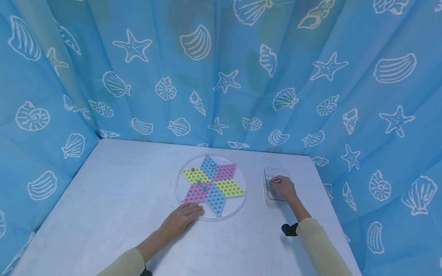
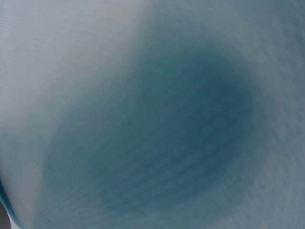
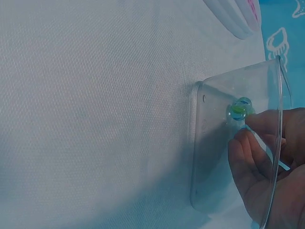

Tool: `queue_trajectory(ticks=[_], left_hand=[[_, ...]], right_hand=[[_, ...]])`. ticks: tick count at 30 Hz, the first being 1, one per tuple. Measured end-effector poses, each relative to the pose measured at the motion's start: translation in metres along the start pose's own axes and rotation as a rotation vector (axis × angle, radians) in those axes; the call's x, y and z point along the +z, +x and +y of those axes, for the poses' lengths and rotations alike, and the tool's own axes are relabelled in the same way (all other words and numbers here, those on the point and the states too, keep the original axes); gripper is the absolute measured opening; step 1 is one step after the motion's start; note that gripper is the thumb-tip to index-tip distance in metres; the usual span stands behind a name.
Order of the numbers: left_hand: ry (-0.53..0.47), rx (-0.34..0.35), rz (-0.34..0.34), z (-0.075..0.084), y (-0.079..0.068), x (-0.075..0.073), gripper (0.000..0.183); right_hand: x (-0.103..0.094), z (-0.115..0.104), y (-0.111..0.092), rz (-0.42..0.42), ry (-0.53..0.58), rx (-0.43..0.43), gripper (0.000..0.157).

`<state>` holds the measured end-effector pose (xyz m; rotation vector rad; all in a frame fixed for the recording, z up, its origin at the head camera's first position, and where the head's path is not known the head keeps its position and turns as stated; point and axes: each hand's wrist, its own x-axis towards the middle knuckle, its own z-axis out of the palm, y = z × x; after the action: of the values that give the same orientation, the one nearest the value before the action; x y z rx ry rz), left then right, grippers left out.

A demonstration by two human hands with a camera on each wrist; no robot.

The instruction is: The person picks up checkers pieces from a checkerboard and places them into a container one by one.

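Note:
A round Chinese checkers board (image 1: 238, 207) with a star of pink, yellow and blue sections lies on the table. My left hand (image 1: 181, 220) rests flat at its near left rim, fingers extended and touching the edge. To the right stands a clear plastic box (image 1: 271, 202). My right hand (image 1: 284, 188) reaches into it from above, fingers bent. In the right wrist view, green-blue glass marbles (image 3: 237, 112) sit at the tip of the thumb (image 3: 264, 121). I cannot tell whether a marble is pinched. The left wrist view is only blurred blue-grey.
Several marbles sit on the board, among them a brown one (image 1: 192, 169) and a blue one (image 1: 204, 189). White cloth covers the table (image 1: 131, 184). A blue shell-print curtain (image 1: 221, 96) hangs behind and along both sides.

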<state>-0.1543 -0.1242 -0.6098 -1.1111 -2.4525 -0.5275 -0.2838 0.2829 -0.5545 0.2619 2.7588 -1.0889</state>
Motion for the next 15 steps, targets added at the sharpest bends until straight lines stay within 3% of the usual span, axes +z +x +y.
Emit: queue_trajectory(ticks=[15], left_hand=[[0.01, 0.006, 0.011, -0.0018, -0.0004, 0.0035, 0.03]], right_hand=[[0.0024, -0.0024, 0.0029, -0.017, 0.01, 0.037, 0.025]])
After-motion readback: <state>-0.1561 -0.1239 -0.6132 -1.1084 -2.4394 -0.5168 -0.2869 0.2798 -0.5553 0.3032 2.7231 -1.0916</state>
